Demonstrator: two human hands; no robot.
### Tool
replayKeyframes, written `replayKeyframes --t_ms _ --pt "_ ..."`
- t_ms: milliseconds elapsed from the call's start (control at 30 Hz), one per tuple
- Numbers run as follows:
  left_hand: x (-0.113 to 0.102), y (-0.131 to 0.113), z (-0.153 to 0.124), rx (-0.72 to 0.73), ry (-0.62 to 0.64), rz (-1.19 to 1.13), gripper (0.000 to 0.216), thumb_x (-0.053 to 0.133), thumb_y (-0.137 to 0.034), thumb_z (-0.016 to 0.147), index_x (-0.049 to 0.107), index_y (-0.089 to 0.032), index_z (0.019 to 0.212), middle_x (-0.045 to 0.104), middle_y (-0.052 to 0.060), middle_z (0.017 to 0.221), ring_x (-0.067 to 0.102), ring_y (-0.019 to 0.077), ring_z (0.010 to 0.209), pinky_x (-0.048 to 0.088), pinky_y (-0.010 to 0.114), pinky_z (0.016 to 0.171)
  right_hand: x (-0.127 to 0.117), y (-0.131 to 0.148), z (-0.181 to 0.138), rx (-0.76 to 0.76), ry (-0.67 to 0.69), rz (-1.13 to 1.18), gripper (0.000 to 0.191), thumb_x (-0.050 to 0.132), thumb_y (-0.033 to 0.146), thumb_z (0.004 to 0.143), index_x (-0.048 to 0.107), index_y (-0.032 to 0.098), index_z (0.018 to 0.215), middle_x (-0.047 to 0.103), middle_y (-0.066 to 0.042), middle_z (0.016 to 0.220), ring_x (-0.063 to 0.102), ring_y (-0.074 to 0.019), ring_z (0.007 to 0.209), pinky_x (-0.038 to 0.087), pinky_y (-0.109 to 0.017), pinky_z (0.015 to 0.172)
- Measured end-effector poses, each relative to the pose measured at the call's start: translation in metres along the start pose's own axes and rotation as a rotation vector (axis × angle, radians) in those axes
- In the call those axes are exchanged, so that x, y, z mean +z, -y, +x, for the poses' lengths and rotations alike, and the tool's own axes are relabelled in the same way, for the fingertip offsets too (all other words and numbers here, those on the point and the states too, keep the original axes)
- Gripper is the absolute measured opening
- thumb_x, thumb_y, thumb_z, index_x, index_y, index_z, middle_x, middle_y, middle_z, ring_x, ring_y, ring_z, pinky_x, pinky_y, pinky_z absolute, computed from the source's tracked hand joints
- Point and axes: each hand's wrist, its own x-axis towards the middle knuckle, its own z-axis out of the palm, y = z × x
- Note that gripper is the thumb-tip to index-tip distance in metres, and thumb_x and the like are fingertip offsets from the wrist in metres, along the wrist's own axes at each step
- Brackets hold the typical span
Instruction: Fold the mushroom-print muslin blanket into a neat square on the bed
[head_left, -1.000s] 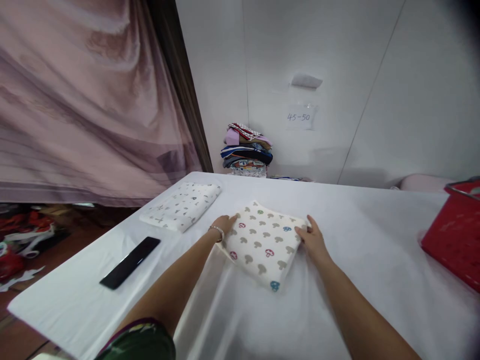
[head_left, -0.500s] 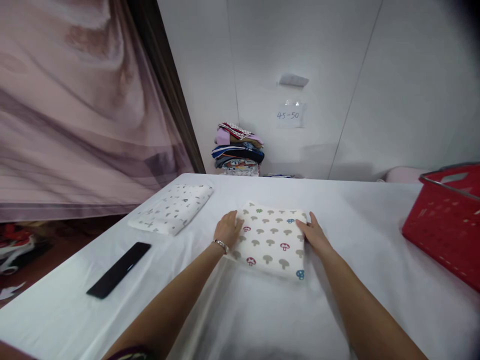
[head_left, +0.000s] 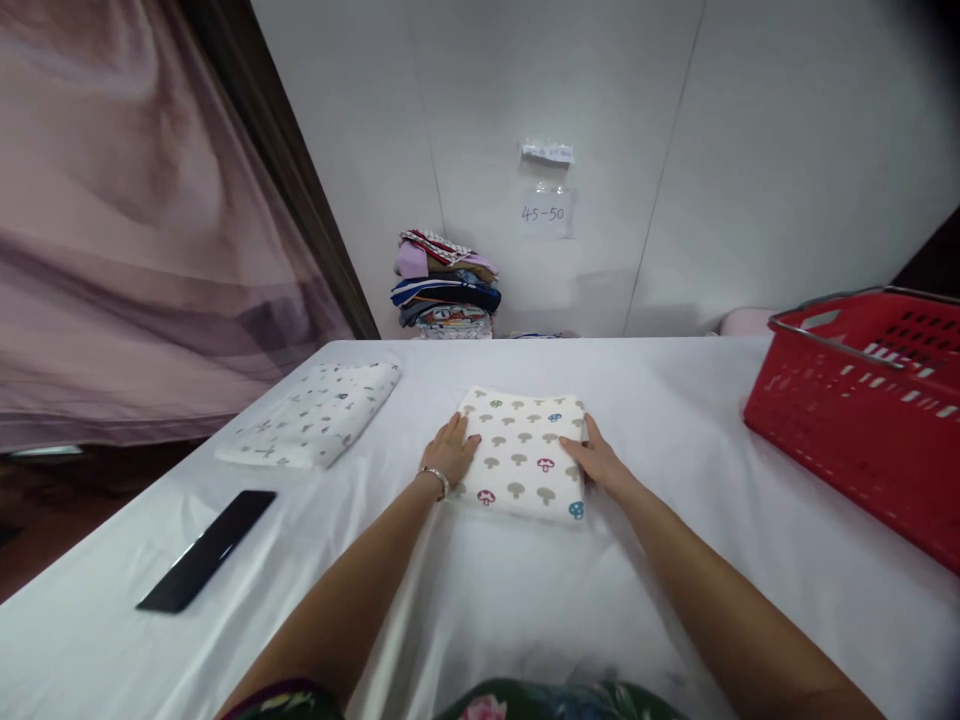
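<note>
A folded white cloth [head_left: 517, 450] printed with grey, red, green and blue mushrooms lies flat on the white-covered table [head_left: 517, 590]. My left hand [head_left: 450, 450], with a bracelet at the wrist, rests along its left edge, fingers stretched out and thumb over the top. At the right edge, my right hand [head_left: 600, 460] has its thumb on the cloth and its fingers straight along the side, apart from the thumb. The undersides of my right fingers are partly hidden.
Another folded white cloth [head_left: 315, 415] with small dark prints lies to the left. Nearer me is a flat black object [head_left: 210, 550]. A red plastic basket [head_left: 855, 430] stands at right. Behind the table are stacked folded clothes [head_left: 446, 290]; a pink curtain [head_left: 135, 240] hangs at left.
The view has shifted, so more of the red basket shows and most things sit further left. My hands keep their places at the mushroom cloth's two sides, and it looks slightly flatter.
</note>
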Motion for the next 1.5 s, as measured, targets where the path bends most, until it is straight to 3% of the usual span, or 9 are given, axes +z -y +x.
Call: replayKeyframes --t_ms 200,433,600,767,900,1033,1200,1367,1500 --pt "0.000 0.000 0.001 0.015 -0.012 -0.008 0.059 0.025 -0.049 0.087 0.028 -0.019 0.138 0.018 0.004 0.148 0.024 0.0207 0.132 0.026 0.035 0.105 0.006 -0.012 -0.029 -0.115 0.014 0.019 0.090 0.071 0.032 0.061 0.026 0.032 0.138 0.065 -0.002 0.102 0.062 -0.0188 0.085 0.050 -0.033 0.076" --pt "-0.006 -0.004 -0.002 -0.025 0.036 0.050 0.057 0.024 -0.050 0.086 0.030 -0.023 0.136 0.018 0.003 0.148 0.023 0.0232 0.132 0.028 0.042 0.103 0.011 -0.015 -0.037 -0.093 -0.017 0.116 0.095 0.068 0.031 0.064 0.014 0.027 0.142 0.067 -0.003 0.094 0.064 -0.0192 0.079 0.052 -0.035 0.071" --pt "-0.016 -0.015 0.010 -0.028 -0.012 0.153 0.059 0.025 -0.054 0.085 0.034 -0.023 0.134 0.023 0.005 0.146 0.013 0.0258 0.135 0.017 0.050 0.105 0.011 -0.015 -0.041 -0.087 -0.010 0.116 0.093 0.067 0.036 0.067 0.014 0.025 0.142 0.067 -0.003 0.093 0.064 -0.0190 0.077 0.052 -0.033 0.069" --pt "-0.017 -0.034 0.038 0.103 -0.027 0.150 0.064 0.017 -0.056 0.085 0.025 -0.022 0.139 0.014 0.001 0.149 0.006 0.0233 0.137 0.008 0.047 0.109 0.015 -0.020 -0.041 -0.097 -0.035 0.138 0.092 0.067 0.037 0.067 0.016 0.025 0.142 0.066 -0.004 0.096 0.064 -0.0197 0.078 0.053 -0.032 0.068" --pt "-0.008 -0.030 0.052 -0.028 0.079 0.086 0.067 0.017 -0.057 0.084 0.017 -0.024 0.142 0.007 -0.002 0.149 0.007 0.0244 0.136 0.012 0.049 0.109 0.014 -0.025 -0.041 -0.133 -0.038 0.115 0.090 0.068 0.038 0.067 0.018 0.025 0.141 0.066 -0.004 0.094 0.064 -0.0201 0.078 0.052 -0.034 0.068" --pt "-0.003 -0.024 0.053 -0.035 0.087 0.052 0.069 0.015 -0.059 0.083 0.012 -0.025 0.143 0.002 -0.004 0.149 0.004 0.0233 0.137 0.014 0.049 0.108 0.011 -0.023 -0.040 -0.095 0.008 0.136 0.096 0.068 0.040 0.067 0.011 0.025 0.143 0.066 -0.004 0.094 0.065 -0.0208 0.078 0.052 -0.033 0.067" --pt "-0.004 -0.026 0.051 -0.038 0.087 0.031 0.070 0.017 -0.060 0.083 0.014 -0.023 0.143 0.003 -0.003 0.150 0.005 0.0242 0.137 0.024 0.046 0.105 0.007 -0.005 -0.019 0.000 -0.001 0.126 0.101 0.069 0.044 0.066 0.007 0.024 0.143 0.066 -0.008 0.096 0.065 -0.0225 0.075 0.052 -0.034 0.065" --pt "-0.005 -0.027 0.052 -0.053 0.088 0.020 0.068 0.020 -0.058 0.083 0.015 -0.025 0.142 0.004 -0.004 0.150 0.007 0.0261 0.136 0.028 0.045 0.104 0.008 0.019 0.026 -0.003 -0.085 0.000 0.100 0.066 0.051 0.066 0.010 0.020 0.144 0.055 -0.014 0.121 0.061 -0.0240 0.097 0.050 -0.034 0.079" --pt "-0.003 -0.025 0.053 -0.062 0.082 0.001 0.069 0.022 -0.060 0.082 0.016 -0.026 0.142 0.006 -0.005 0.150 0.010 0.0276 0.136 0.027 0.045 0.104 0.013 0.020 0.056 -0.060 -0.208 -0.180 0.092 0.061 0.049 0.069 0.015 0.019 0.143 0.047 -0.013 0.132 0.055 -0.0237 0.107 0.047 -0.034 0.086"
